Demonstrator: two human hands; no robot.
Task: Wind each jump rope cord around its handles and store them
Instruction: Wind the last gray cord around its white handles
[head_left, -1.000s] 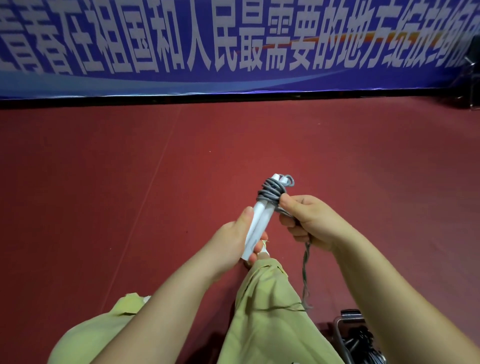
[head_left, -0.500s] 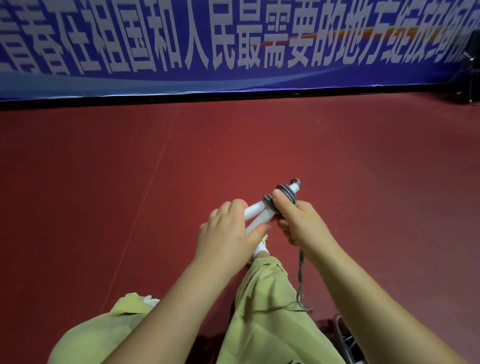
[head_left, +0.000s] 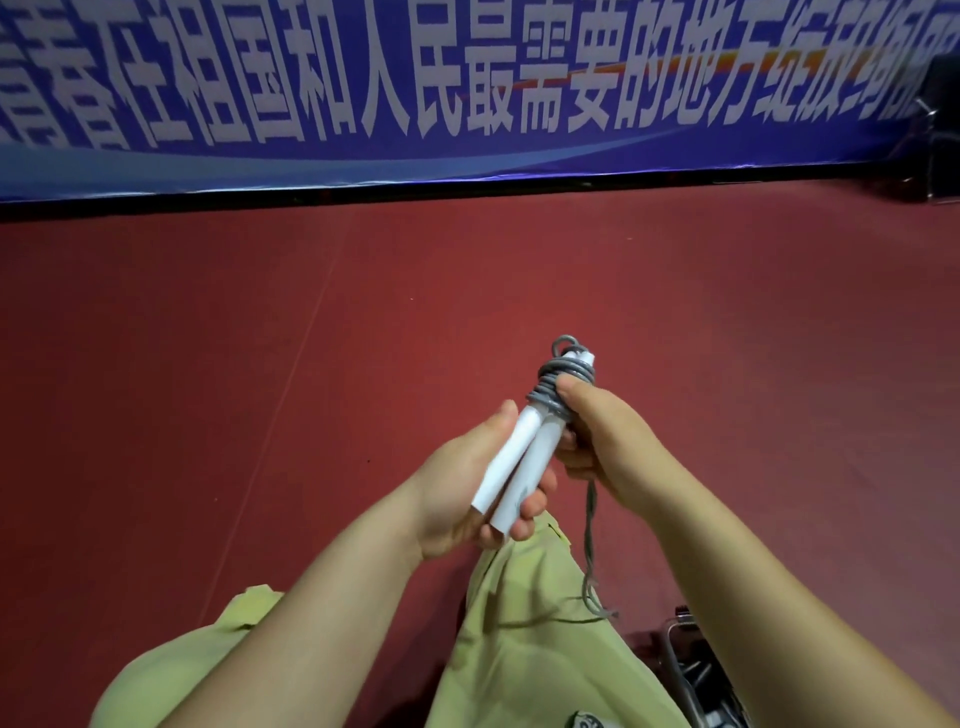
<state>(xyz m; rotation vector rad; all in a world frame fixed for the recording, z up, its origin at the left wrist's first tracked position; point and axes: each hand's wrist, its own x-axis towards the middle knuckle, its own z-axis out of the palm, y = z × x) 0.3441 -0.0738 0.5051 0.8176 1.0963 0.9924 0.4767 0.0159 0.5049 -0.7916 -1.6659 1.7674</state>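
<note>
Risk: if the right hand (head_left: 597, 441) slackens its pinch on the cord (head_left: 558, 384), the coils spring loose.
Left hand (head_left: 467, 488): grips both handles (head_left: 519, 462), above the knee.

You get even, fairly dim indoor light; the floor (head_left: 260, 364) is brightest just beyond the hands (head_left: 597, 441) and darkens toward the frame corners. Shadows are soft, pooling under your arms. The handles (head_left: 519, 457) glare near white. The banner (head_left: 467, 78) bows with wide-angle distortion, its lettering smeared and soft.
</note>
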